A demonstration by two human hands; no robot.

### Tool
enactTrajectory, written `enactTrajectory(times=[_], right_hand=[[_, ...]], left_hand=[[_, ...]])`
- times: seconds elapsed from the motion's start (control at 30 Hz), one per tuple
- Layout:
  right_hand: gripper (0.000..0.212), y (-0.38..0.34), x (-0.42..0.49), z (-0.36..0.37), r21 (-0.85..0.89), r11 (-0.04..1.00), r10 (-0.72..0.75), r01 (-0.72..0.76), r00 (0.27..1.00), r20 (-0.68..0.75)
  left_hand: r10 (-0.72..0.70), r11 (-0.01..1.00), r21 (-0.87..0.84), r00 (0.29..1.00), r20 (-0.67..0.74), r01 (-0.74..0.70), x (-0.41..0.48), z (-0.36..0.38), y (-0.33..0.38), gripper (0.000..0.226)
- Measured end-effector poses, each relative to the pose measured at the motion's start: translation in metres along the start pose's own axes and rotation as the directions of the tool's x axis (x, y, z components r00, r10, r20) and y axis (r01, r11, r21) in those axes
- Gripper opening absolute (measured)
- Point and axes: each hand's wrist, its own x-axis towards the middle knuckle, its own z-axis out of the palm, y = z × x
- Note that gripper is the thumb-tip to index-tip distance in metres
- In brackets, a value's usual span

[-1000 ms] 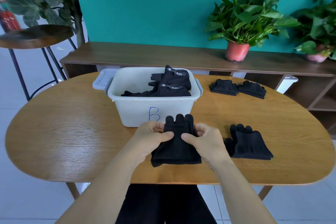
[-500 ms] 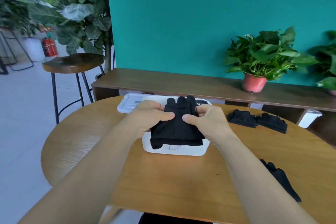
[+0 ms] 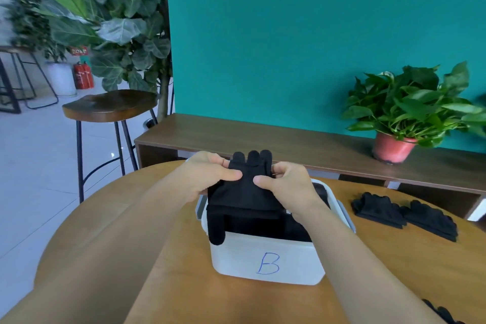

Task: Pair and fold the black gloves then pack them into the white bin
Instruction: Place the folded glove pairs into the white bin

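A stacked pair of black gloves (image 3: pixel 243 193) hangs over the open white bin (image 3: pixel 265 262), which has a blue "B" on its front wall. My left hand (image 3: pixel 207 176) pinches the pair's left edge and my right hand (image 3: pixel 285 183) pinches its right edge, thumbs on top. One glove thumb dangles over the bin's front left corner. More black gloves lie dark inside the bin, mostly hidden by my hands. Two other black gloves (image 3: pixel 402 213) lie on the table to the right of the bin, and part of another black glove (image 3: pixel 441 314) shows at the bottom right edge.
The round wooden table (image 3: pixel 110 231) carries the bin. A low wooden shelf (image 3: pixel 263 139) runs behind it with a potted plant (image 3: pixel 405 118) in a pink pot. A wooden bar stool (image 3: pixel 110 108) and a large leafy plant (image 3: pixel 113 21) stand at the left.
Both hands lifted the paired gloves off the table and carried them forward over the bin. The camera tilted up and the view shifted left.
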Motion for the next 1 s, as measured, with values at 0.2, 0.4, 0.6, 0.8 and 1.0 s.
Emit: enactTrajectory(times=[0.2, 0.4, 0.6, 0.8, 1.0], right_hand=[[0.012, 0.003, 0.022, 0.01, -0.037, 0.999, 0.017, -0.016, 1.0, 0.025], [0.012, -0.006, 0.042, 0.008, -0.026, 1.0, -0.008, 0.007, 0.999, -0.032], [0.018, 0.042, 0.026, 0.023, -0.096, 0.989, 0.116, -0.11, 0.991, 0.066], [0.015, 0.051, 0.018, 0.02, -0.163, 0.983, 0.105, -0.083, 0.986, 0.132], [0.021, 0.055, 0.009, 0.016, -0.293, 0.956, 0.084, -0.008, 0.965, 0.248]], left_hand=[[-0.037, 0.999, 0.031, 0.999, 0.0, 0.037, 0.03, -0.007, -0.011, 0.01], [0.018, 0.999, 0.028, 0.999, -0.026, -0.017, 0.05, -0.01, 0.0, 0.016], [-0.008, 0.979, 0.206, 1.0, 0.0, 0.008, 0.041, -0.002, -0.035, 0.014], [0.103, 0.875, 0.477, 0.994, -0.028, -0.077, 0.037, -0.002, -0.055, 0.027], [0.249, 0.674, 0.726, 0.967, -0.052, -0.134, 0.032, -0.002, -0.063, 0.021]])
